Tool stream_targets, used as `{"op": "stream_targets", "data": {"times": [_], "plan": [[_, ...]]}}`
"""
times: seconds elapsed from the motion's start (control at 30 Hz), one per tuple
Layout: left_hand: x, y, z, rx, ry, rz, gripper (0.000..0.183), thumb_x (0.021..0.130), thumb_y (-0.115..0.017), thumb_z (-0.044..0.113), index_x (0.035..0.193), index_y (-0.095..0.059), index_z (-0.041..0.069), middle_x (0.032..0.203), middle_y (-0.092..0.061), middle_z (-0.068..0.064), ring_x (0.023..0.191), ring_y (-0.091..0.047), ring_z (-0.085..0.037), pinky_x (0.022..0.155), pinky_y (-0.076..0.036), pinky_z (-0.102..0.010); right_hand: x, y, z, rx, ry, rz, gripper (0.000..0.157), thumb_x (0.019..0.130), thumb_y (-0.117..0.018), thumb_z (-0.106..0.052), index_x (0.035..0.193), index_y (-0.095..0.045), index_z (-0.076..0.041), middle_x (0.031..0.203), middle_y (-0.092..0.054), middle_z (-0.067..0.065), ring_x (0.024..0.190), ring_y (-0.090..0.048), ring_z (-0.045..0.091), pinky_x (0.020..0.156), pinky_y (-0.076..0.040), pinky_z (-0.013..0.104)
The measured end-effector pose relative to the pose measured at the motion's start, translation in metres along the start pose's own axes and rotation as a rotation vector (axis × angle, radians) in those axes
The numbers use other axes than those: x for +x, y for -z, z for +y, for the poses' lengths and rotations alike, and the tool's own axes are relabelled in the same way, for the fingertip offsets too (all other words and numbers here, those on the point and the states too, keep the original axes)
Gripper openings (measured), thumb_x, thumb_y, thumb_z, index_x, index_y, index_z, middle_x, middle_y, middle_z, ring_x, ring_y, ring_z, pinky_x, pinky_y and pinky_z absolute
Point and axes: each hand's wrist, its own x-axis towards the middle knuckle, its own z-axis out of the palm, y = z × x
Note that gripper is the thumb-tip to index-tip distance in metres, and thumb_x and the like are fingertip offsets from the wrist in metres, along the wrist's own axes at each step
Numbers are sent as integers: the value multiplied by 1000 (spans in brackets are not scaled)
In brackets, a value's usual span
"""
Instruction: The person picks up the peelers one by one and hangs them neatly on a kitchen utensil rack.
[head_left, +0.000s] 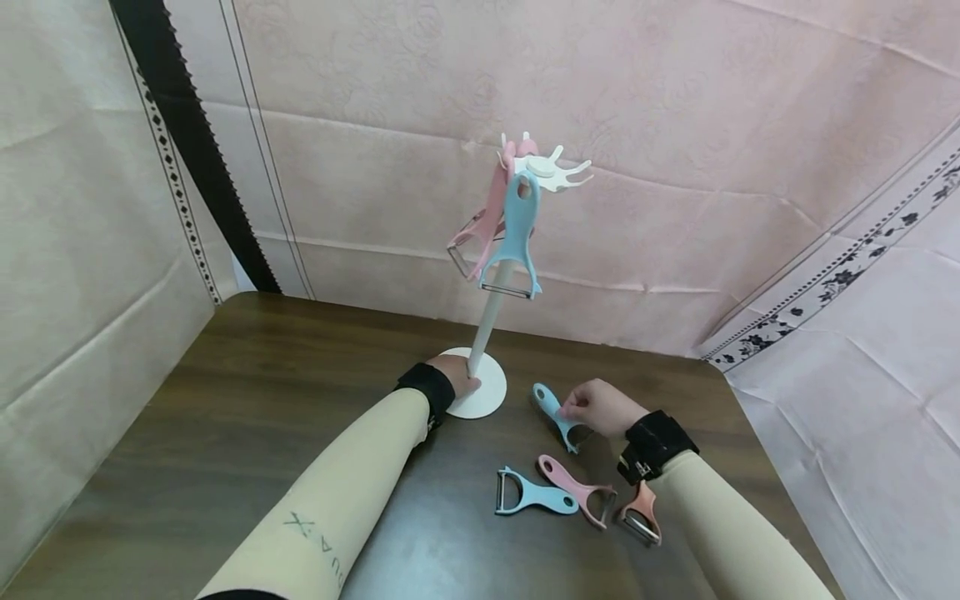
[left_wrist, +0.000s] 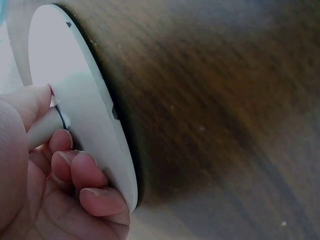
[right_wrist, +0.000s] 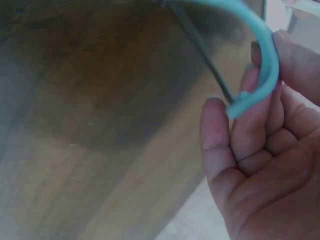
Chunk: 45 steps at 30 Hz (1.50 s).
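Note:
A white stand [head_left: 489, 321] with a round base [head_left: 486, 400] rises from the table; my left hand [head_left: 455, 372] grips its pole just above the base. In the left wrist view, the thumb and curled fingers [left_wrist: 90, 170] wrap the pole. On the stand's hooks [head_left: 557, 172] hang a light blue peeler [head_left: 519, 218] and pink peelers [head_left: 495, 208] partly hidden behind it. Right of the base, my right hand [head_left: 606, 407] pinches another light blue peeler [head_left: 549, 404] by one side of its blade frame, as the right wrist view shows the frame [right_wrist: 267, 60] between thumb and fingers.
Nearer on the brown table [head_left: 315, 400] lie a light blue peeler [head_left: 547, 497], a pink peeler [head_left: 562, 477] and an orange peeler [head_left: 643, 508], the last beside my right wrist. Pale cloth [head_left: 637, 283] hangs behind the table and along both sides.

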Motion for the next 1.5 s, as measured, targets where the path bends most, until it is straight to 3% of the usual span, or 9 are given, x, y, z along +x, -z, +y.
{"op": "stream_targets", "data": {"times": [0.17,0.43,0.87,1.0,1.27,1.5], "plan": [[-3,1,1,16,-3,-9,37,91,-65,36,115,-68,7,99,-70,-4,89,-63,-20,88,-47,-40,-4,16,-10,3,60,118,13,96,-61,-16,88,-69,-10,81,-64,1,68,-53,15,62,-43,31],[-10,8,6,-2,-19,-2,38,91,-66,34,115,-68,5,103,-70,-7,92,-63,-23,90,-46,-43,-7,46,-26,-56,115,290,13,97,-59,-18,91,-62,-7,74,-53,1,63,-46,16,57,-38,31],[-13,10,5,36,-42,15,37,92,-65,34,114,-67,5,100,-70,-6,88,-64,-21,84,-48,-39,-8,102,-89,-90,259,542,13,98,-58,-15,98,-56,-3,75,-57,10,65,-51,20,57,-42,32],[-10,8,4,45,-44,16,35,92,-64,34,112,-68,6,98,-70,-6,87,-64,-21,81,-49,-37,-9,117,-110,-78,284,604,15,98,-57,-17,104,-56,-4,82,-61,12,71,-53,20,62,-43,32],[1,1,-2,40,-37,-2,35,92,-64,35,113,-68,7,100,-70,-5,88,-64,-20,82,-48,-37,2,141,-148,-27,354,804,16,97,-57,-15,102,-55,0,83,-58,10,75,-51,16,68,-39,27],[-6,8,5,32,-20,-27,37,92,-64,39,111,-69,8,96,-70,-3,85,-63,-19,82,-48,-36,9,158,-173,-21,386,839,18,98,-56,-17,107,-54,-2,81,-55,8,73,-48,16,68,-37,27]]}}
